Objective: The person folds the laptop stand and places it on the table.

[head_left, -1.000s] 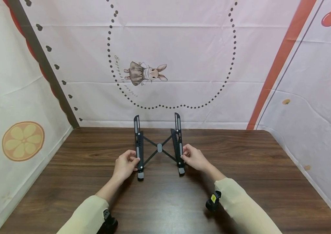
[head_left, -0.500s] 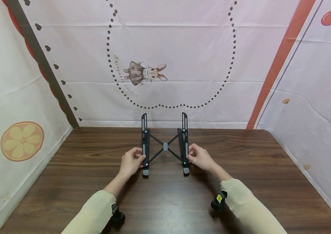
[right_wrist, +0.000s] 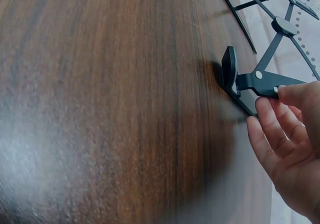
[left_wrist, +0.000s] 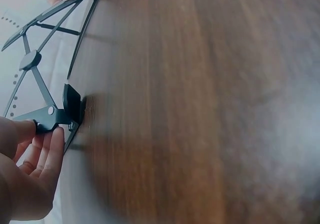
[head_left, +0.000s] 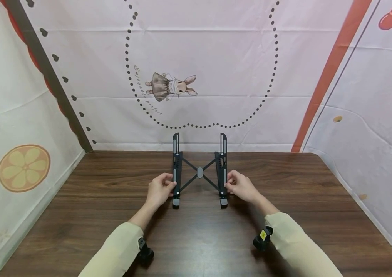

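A black folding laptop stand (head_left: 200, 172) with grey pads and a crossed brace stands unfolded towards the back of the wooden table. My left hand (head_left: 160, 189) pinches its left rail between thumb and fingers, near the front end. On the opposite side, my right hand (head_left: 242, 187) grips the right rail in the same way. The left wrist view has the thumb on top of the rail and the fingers under it, behind the upturned front lip (left_wrist: 72, 102). In the right wrist view, another front lip (right_wrist: 229, 68) stands up beside the right fingers.
The dark wood table (head_left: 196, 238) reaches back to a printed cloth (head_left: 237, 77) hung as a wall. Similar cloth encloses the left and right sides. A small black camera (head_left: 145, 252) is strapped at the left wrist, another camera (head_left: 262, 238) at the right.
Both hands have shifted the laptop stand to the right and turned it slightly, so it now faces squarely forward. Each hand keeps its hold on its rail.
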### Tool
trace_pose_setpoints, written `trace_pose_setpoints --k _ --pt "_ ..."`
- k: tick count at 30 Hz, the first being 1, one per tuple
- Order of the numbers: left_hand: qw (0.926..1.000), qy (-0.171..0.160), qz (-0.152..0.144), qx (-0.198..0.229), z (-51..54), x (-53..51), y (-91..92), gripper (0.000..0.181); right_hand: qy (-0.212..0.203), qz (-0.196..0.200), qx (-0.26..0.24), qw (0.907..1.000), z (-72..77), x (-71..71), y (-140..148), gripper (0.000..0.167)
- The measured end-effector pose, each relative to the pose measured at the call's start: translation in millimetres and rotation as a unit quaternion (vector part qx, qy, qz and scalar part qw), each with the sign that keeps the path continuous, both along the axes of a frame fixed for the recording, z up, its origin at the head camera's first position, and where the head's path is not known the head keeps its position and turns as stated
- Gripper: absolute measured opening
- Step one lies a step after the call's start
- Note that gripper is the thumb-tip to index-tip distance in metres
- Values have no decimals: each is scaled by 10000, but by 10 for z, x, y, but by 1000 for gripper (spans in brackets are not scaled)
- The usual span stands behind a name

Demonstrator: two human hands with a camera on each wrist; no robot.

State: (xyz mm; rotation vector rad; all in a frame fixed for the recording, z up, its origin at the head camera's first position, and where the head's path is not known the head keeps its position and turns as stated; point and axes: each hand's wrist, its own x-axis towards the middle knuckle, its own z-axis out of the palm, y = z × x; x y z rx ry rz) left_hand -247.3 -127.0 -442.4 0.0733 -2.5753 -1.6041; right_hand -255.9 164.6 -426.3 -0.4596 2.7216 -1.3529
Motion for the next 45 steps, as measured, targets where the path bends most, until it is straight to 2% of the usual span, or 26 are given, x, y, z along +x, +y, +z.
trace_pose_setpoints --k 12,26,36,45 --pt "9998 111 -89 138 14 -35 84 21 -42 -129 -109 9998 -28 -13 75 17" --pt "9995 6 -122 276 0 -52 147 25 -150 -221 -258 9993 -43 -9 153 17" --pt "9995 -14 -121 298 1 -53 150 24 -356 -374 -709 9961 -62 8 140 23" --pt "9992 -45 -203 330 26 -40 140 26 -482 -692 -943 9920 -29 34 89 23"
